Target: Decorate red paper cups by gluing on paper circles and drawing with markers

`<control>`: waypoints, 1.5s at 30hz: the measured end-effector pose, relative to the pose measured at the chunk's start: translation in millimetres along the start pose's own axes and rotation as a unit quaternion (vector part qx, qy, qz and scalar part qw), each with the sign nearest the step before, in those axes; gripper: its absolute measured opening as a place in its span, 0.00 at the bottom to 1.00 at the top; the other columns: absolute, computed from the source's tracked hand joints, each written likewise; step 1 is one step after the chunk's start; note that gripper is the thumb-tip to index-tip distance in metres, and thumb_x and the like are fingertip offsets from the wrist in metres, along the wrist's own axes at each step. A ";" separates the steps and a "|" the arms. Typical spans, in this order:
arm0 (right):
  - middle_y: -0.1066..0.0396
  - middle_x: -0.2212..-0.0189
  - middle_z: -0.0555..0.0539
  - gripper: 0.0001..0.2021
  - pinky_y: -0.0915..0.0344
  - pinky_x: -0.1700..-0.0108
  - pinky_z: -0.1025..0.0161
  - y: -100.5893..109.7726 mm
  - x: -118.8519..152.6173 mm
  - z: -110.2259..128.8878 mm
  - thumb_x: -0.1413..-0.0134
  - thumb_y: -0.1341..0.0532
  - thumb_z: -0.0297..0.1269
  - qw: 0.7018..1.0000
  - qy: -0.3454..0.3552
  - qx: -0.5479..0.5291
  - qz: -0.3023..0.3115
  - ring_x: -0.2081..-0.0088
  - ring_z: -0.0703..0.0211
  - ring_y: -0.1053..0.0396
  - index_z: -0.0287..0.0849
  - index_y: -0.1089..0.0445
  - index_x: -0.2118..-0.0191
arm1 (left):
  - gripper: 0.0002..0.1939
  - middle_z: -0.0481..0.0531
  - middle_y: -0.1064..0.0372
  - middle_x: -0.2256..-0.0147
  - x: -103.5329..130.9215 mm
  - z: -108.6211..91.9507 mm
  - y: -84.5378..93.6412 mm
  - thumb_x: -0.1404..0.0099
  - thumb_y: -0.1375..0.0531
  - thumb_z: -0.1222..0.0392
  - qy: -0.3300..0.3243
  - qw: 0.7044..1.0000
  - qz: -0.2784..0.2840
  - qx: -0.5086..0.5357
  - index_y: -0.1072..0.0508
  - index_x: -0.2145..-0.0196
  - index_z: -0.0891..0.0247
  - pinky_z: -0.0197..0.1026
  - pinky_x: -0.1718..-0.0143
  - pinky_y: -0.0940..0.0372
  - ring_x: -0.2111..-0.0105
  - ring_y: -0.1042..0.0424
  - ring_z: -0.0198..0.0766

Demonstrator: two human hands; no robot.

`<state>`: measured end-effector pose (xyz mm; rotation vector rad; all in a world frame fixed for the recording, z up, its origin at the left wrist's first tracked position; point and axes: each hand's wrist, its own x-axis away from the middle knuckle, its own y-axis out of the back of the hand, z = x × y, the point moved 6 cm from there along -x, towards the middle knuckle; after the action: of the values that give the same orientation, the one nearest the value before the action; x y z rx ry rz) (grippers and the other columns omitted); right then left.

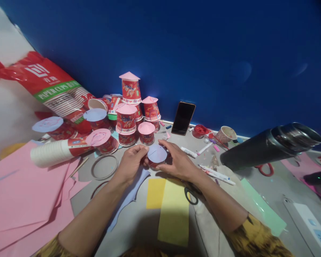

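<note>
**Two hands steady a blue paper disc over a red cup**

A person's left hand [132, 160] pinches the left edge of a round, light-blue paper disc [157, 153] at the middle of a grey tabletop [82, 192], while the right hand [179, 160], thumb and fingers set wide, curves around the right side. The disc sits on top of a red paper cup [157, 164], mostly hidden beneath it; whether the two are fastened cannot be told.

The step in hand appears to be the seating and squaring of disc on cup. The next move, by that reading, calls for an even overhang all round and light fingertip pressure, as thin paper could crease or slide if pushed from one side.

Just beyond the hands, to the left, stand red cups under pink paper tops, among them a tall stack capped with a pink paper cone [130, 76]. Farther left, a cup wears a flat pink paper disc [98, 137].

On the near side lie a long yellow paper sheet [173, 217], an orange-yellow paper piece [155, 192] and a black scissor handle [191, 197]. A black smartphone [183, 117] leans against the blue wall [203, 53]; a dark metal flask [256, 148] tilts at right.
</note>
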<state>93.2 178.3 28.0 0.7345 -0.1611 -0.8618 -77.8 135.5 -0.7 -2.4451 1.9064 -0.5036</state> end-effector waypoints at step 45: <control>0.20 0.46 0.40 0.19 0.26 0.50 0.54 11.0 10.5 -25.1 0.32 0.36 0.43 0.987 -0.041 -0.106 -0.111 0.52 0.51 0.21 0.45 0.25 0.40 | 0.18 0.57 0.27 0.46 11.3 -31.7 6.5 0.31 0.32 0.49 -0.278 0.902 0.067 -0.325 0.16 0.46 0.56 0.48 0.46 0.26 0.44 0.25 0.50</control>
<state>117.3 188.3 14.8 0.5238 -0.0598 -1.1039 -89.5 129.3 30.9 -2.3270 2.1474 0.8866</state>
